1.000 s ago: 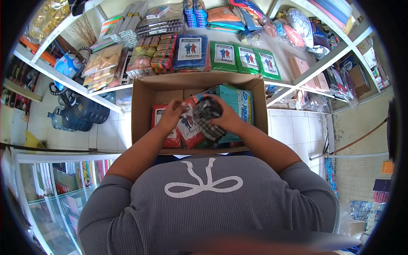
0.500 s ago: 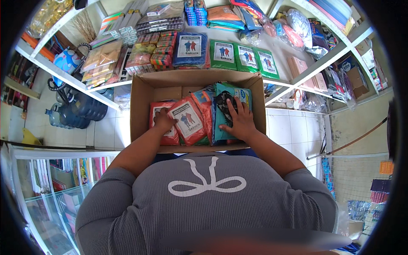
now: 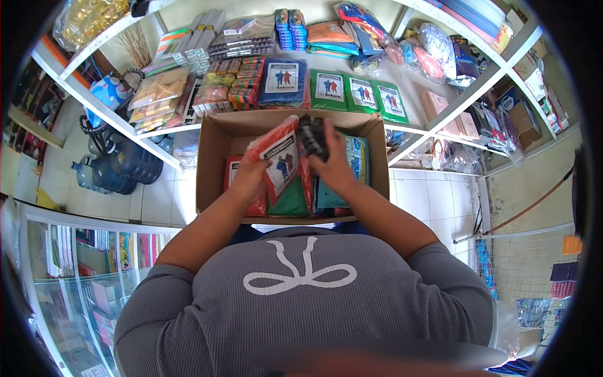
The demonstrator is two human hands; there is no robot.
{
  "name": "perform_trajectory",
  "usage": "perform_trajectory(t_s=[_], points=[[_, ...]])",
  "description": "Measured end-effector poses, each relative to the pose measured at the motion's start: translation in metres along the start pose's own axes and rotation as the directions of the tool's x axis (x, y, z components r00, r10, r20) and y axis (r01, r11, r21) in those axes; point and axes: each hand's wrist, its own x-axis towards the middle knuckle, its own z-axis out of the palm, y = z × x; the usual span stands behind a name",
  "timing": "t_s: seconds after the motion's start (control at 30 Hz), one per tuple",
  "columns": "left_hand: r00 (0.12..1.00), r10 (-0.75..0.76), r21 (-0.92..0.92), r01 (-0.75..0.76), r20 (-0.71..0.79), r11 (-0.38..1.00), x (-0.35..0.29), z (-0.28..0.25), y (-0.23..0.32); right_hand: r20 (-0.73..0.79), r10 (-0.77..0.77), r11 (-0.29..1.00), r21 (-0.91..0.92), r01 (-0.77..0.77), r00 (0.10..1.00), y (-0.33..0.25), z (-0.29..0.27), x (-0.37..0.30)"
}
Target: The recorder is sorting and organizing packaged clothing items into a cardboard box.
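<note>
Over the open brown cardboard box (image 3: 220,135), the left hand (image 3: 249,180) grips a flat, tilted red plastic packet (image 3: 281,156) toward eleven o'clock from its middle. The right hand (image 3: 337,164) has its fingers wrapped round a black-and-grey checked bundle (image 3: 312,136) toward one o'clock — just beside that packet — with a flat green plastic packet (image 3: 289,200) lying at six.

Both bare forearms (image 3: 213,223) reach forward, angled inward. The bare left hand (image 3: 250,180) and bare right hand (image 3: 335,164) each curl, gripping.
</note>
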Motion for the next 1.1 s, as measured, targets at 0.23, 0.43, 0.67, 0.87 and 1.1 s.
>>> perform_trajectory(t_s=[0.23,0.43,0.67,0.87,1.1], points=[[0.948,0.011,0.031,-0.022,0.318,0.999,-0.031,0.020,0.030,0.200,-0.573,0.782,-0.155,0.603,0.795,-0.076,-0.008,0.001],[0.917,-0.014,0.592,-0.246,0.399,0.767,-0.049,0.037,0.063,0.152,-0.598,0.799,0.035,0.601,0.787,-0.125,-0.017,-0.015],[0.813,0.215,0.621,-0.558,0.540,0.550,-0.064,0.052,0.061,-0.076,-0.405,0.913,0.027,0.408,0.911,-0.124,-0.031,0.002],[0.931,0.223,-0.017,-0.228,0.289,0.973,-0.074,0.065,0.070,0.174,-0.704,0.684,-0.094,0.723,0.689,-0.120,-0.015,-0.035],[0.949,0.116,-0.200,-0.058,0.292,0.978,-0.078,0.057,0.076,0.066,-0.677,0.712,-0.192,0.675,0.733,-0.132,-0.023,-0.033]])
